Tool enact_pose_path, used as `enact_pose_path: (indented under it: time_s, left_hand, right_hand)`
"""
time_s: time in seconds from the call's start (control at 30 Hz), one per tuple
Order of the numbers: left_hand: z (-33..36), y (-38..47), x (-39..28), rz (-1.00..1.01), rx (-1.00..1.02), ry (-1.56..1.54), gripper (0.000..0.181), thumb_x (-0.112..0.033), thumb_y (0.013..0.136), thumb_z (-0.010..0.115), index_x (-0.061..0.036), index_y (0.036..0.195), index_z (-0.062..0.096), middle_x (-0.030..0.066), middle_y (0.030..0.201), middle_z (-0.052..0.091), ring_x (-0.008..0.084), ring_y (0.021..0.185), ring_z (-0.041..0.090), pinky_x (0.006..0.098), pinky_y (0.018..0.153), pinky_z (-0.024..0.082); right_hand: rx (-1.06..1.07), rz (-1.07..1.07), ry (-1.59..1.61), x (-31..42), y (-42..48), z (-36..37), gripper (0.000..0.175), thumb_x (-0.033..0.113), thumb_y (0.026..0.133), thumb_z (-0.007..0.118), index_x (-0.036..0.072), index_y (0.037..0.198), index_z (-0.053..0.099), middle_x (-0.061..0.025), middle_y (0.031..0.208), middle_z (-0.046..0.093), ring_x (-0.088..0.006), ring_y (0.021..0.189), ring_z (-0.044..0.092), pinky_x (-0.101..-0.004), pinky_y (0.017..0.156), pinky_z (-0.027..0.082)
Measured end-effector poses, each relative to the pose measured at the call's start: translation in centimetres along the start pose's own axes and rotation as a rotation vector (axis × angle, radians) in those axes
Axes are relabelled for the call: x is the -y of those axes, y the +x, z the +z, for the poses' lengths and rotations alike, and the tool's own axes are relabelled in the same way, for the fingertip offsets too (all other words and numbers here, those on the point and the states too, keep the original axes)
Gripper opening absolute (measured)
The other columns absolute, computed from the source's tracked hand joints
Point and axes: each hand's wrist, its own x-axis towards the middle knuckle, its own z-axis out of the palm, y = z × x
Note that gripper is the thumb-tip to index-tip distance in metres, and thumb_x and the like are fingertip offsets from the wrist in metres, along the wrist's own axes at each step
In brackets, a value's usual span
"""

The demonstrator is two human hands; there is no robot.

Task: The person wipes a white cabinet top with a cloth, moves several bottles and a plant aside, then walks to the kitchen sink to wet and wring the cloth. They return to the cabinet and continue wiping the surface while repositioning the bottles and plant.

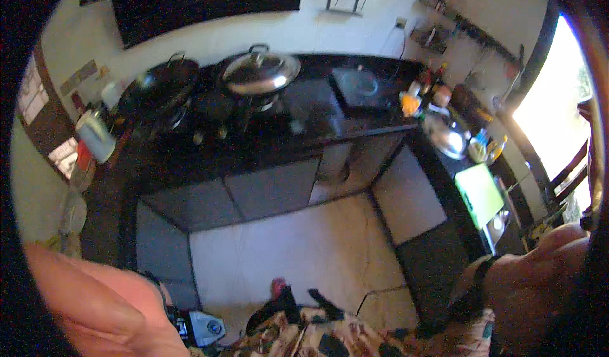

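Observation:
My left forearm (104, 300) enters at the lower left with a dark strap at the wrist; a grey device with a lens (208, 328) sits beside it. Only a sliver of my left hand (165, 294) shows past the strap. At the lower right, my right hand (462, 281) is dim and partly visible beyond a black wrist strap (484, 274), near the front of the right counter. Whether either hand holds anything is hidden. Closest to the right hand on that counter is a light green cutting board (479, 194).
A dark wok (159, 88) and a pan with a shiny lid (261, 73) stand on the black counter (304, 105). Right of them lies a flat cooktop (360, 89). A metal lid (447, 136) and bottles (426, 79) crowd the corner. A pale kettle (96, 136) stands left.

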Motion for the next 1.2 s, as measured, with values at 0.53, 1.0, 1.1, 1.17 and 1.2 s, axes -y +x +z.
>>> enact_pose_path:
  time_s: [0.53,1.0,1.1,1.17,1.2]
  left_hand:
    - [5.9,-11.8,37.3,-0.582,0.294,0.729,0.018,0.006,0.079,0.060,-0.0026,0.095,0.057,0.0087,0.091,0.054,0.0150,0.072,0.052,0.0237,0.056,0.044]
    - [17.7,-13.7,47.5,-1.357,0.143,0.330,0.013,-0.002,0.086,0.057,-0.0032,0.099,0.056,0.0019,0.083,0.055,0.0080,0.062,0.054,0.0206,0.051,0.045]
    - [18.7,-13.7,49.8,-1.428,0.209,0.299,0.013,-0.002,0.086,0.057,-0.0030,0.098,0.056,0.0020,0.083,0.056,0.0080,0.062,0.054,0.0204,0.050,0.045]
    - [19.1,-14.3,51.4,-1.434,0.252,0.211,0.012,-0.002,0.087,0.057,-0.0029,0.098,0.056,0.0027,0.083,0.056,0.0084,0.062,0.054,0.0207,0.051,0.045]
    - [19.3,-14.6,52.1,-1.445,0.266,0.152,0.011,-0.002,0.087,0.057,-0.0029,0.098,0.056,0.0027,0.083,0.056,0.0085,0.062,0.054,0.0208,0.051,0.045]
  right_hand:
    - [0.801,0.947,-0.858,-33.8,-40.4,-0.1,0.052,0.003,0.076,0.059,0.008,0.126,0.046,-0.0139,0.127,0.046,-0.0321,0.117,0.044,-0.0407,0.094,0.040]
    - [0.705,1.100,-1.259,-48.1,-48.3,-4.9,0.053,0.007,0.076,0.057,0.003,0.128,0.046,-0.0141,0.127,0.047,-0.0323,0.121,0.040,-0.0441,0.101,0.033]
    - [0.720,1.027,-1.308,-48.3,-48.3,-4.8,0.070,0.010,0.067,0.071,0.003,0.130,0.042,-0.0151,0.129,0.044,-0.0336,0.122,0.039,-0.0438,0.100,0.033]
    - [0.778,1.168,-1.288,-48.1,-47.9,-4.5,0.070,0.011,0.066,0.072,0.002,0.130,0.043,-0.0159,0.129,0.044,-0.0331,0.121,0.039,-0.0438,0.100,0.033]
    - [0.718,1.177,-1.271,-48.0,-47.5,-4.3,0.071,0.013,0.066,0.073,0.002,0.129,0.043,-0.0165,0.128,0.044,-0.0328,0.121,0.040,-0.0437,0.100,0.034]
